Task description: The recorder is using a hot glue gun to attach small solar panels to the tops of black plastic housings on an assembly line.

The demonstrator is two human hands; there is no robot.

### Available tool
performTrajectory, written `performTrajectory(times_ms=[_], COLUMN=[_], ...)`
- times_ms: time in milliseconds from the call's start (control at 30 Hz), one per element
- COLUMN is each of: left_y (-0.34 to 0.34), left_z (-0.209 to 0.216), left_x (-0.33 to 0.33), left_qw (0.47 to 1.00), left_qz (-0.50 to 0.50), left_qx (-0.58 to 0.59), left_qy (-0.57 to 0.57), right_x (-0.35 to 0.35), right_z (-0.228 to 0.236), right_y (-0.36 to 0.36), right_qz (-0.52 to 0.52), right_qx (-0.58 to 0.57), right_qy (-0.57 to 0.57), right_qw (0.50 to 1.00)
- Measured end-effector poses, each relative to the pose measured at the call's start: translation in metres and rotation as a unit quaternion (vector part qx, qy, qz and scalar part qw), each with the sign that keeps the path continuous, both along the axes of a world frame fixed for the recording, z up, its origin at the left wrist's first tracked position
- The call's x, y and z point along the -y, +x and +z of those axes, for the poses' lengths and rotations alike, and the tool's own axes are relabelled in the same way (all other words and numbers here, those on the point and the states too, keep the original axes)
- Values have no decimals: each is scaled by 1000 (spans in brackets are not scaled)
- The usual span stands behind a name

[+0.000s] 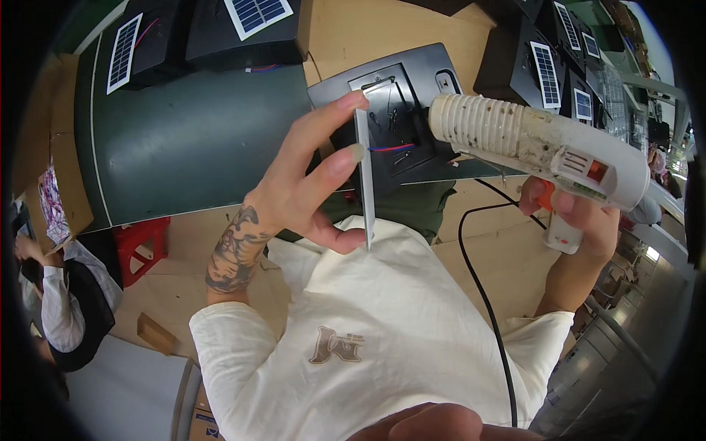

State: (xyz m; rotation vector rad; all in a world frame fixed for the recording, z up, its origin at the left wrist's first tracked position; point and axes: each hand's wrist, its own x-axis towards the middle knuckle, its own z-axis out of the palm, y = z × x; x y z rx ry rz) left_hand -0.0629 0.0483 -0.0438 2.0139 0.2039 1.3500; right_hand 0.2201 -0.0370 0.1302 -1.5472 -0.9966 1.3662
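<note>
My left hand grips a thin white-edged panel by its edges, held on end so that I see it nearly edge-on. In my right hand is a white hot glue gun, stained brown along its ribbed barrel, with a finger at its orange trigger. The gun's nozzle points left toward the panel, apart from it. Below both lies a black plastic housing with a recessed middle. Red and blue wires run across the recess beside the panel; whether they join it is hidden.
Black boxes with small solar panels stand at the back left, more at the back right. A black cord hangs at my right. Beside the green table are a red stool and another person.
</note>
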Motion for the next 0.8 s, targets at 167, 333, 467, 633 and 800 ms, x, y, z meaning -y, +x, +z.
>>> performTrajectory(times_ms=[167, 333, 467, 633, 800], left_y=[0, 1, 0, 3, 0], left_z=[0, -1, -1, -2, 1], left_x=[0, 1, 1, -1, 1], left_qw=[1000, 1000, 1000, 1000, 998], left_qz=[3, -1, -4, -8, -15], left_qx=[3, 10, 7, 23, -29], left_qy=[4, 2, -3, 0, -53], right_x=[-1, -2, -4, 0, 2], right_z=[-3, 0, 4, 6, 14], right_y=[2, 3, -4, -5, -14], right_qz=[37, 61, 58, 62, 60], right_qx=[93, 118, 120, 138, 133], right_qy=[0, -32, -35, -45, -39], right_qw=[995, 991, 990, 987, 989])
